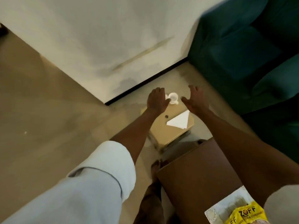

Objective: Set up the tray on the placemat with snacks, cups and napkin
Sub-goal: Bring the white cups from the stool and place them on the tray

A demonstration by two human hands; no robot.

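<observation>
Two hands, left (157, 101) touching white cups (173, 98), right (195, 101) beside, spread

A home, most likely a living room. Deep green upholstered sofa (252, 50) filling the right corner. Plain white wall (100, 34) ending in a dark skirting strip (145, 83), above a smooth beige floor (40, 97). Small pale wooden stool (171, 126) low on the floor, a folded white napkin (178, 121) on top. Brown counter (197, 177) nearer, carrying a yellow snack packet (246, 214). Bare foot (156, 168) on the floor beside it.
</observation>
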